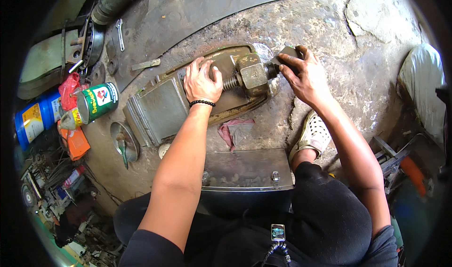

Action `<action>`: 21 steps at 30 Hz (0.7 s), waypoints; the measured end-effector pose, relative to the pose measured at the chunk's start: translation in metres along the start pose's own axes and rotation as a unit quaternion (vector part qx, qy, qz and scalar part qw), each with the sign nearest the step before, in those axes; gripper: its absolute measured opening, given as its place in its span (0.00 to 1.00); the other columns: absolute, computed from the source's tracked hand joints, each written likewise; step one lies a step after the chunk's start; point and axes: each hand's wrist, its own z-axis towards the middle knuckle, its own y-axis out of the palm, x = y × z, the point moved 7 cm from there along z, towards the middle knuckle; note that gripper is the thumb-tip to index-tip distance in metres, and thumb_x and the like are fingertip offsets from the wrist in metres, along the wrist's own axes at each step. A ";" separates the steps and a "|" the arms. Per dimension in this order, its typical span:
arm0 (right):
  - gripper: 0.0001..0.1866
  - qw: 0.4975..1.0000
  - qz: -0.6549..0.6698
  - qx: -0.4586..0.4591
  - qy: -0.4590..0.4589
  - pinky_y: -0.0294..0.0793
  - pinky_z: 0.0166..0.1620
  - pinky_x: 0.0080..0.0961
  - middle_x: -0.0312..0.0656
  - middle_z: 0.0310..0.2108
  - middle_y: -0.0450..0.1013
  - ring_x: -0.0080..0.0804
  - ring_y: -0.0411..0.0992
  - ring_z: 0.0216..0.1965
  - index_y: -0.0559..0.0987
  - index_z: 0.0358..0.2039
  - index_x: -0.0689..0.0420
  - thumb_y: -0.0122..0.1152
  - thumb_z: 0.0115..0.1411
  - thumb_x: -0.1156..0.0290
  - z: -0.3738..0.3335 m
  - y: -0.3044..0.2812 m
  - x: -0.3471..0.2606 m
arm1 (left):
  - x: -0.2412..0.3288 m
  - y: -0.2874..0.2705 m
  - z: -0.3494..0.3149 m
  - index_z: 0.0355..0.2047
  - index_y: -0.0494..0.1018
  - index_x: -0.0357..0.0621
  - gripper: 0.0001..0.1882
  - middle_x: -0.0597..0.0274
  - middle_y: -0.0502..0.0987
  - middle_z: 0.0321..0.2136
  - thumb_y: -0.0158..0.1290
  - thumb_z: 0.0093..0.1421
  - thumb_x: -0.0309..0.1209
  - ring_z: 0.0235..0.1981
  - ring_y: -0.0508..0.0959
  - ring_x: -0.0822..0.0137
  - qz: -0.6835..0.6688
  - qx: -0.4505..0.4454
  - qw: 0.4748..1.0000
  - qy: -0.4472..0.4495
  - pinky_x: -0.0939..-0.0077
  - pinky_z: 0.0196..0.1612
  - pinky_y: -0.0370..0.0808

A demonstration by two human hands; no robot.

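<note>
metal vise (170, 104) on the floor (329, 36), 11 o'clock | left hand (202, 82) resting on it, fingers loosely spread | right hand (306, 76) pinching dark metal piece (288, 51) at vise's screw end, 2 o'clock | rag (235, 130) (pink, crumpled) at vise's 5 o'clock

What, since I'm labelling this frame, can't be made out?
All in the head view:
Vise surface under the left hand: hidden by that hand.
Dark piece: partly covered by the right hand.
Metal sheet: cut off by the top edge.
</note>
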 end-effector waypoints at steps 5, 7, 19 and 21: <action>0.18 0.994 -0.107 0.014 -0.003 0.69 0.64 0.50 0.60 0.65 0.68 0.61 0.70 0.61 0.85 0.55 0.41 0.64 0.66 0.59 0.007 0.014 -0.007 | -0.002 0.000 0.000 0.40 0.84 0.47 0.14 0.55 0.79 0.50 0.57 0.57 0.37 0.54 0.78 0.51 -0.021 0.004 1.000 -0.006 0.53 0.56 0.76; 0.17 0.994 -0.110 -0.004 0.000 0.70 0.61 0.55 0.57 0.66 0.66 0.61 0.68 0.61 0.85 0.55 0.37 0.63 0.66 0.57 0.009 0.022 -0.008 | -0.002 0.001 0.000 0.40 0.84 0.47 0.13 0.55 0.79 0.50 0.57 0.58 0.37 0.54 0.78 0.51 -0.025 -0.002 1.000 -0.009 0.53 0.56 0.76; 0.36 0.976 -0.142 -0.167 -0.003 0.65 0.69 0.50 0.68 0.67 0.60 0.66 0.64 0.67 0.70 0.70 0.49 0.64 0.65 0.49 -0.006 0.031 -0.023 | -0.004 -0.002 -0.002 0.39 0.84 0.49 0.13 0.59 0.79 0.50 0.57 0.58 0.37 0.53 0.78 0.53 -0.043 0.003 0.999 -0.026 0.54 0.55 0.76; 0.42 0.969 -0.125 -0.212 -0.011 0.63 0.70 0.50 0.69 0.69 0.58 0.68 0.61 0.68 0.64 0.74 0.49 0.65 0.65 0.45 -0.005 0.030 -0.023 | -0.004 -0.002 -0.002 0.39 0.84 0.49 0.13 0.59 0.79 0.50 0.57 0.58 0.37 0.53 0.78 0.53 -0.042 0.007 0.999 -0.022 0.54 0.55 0.76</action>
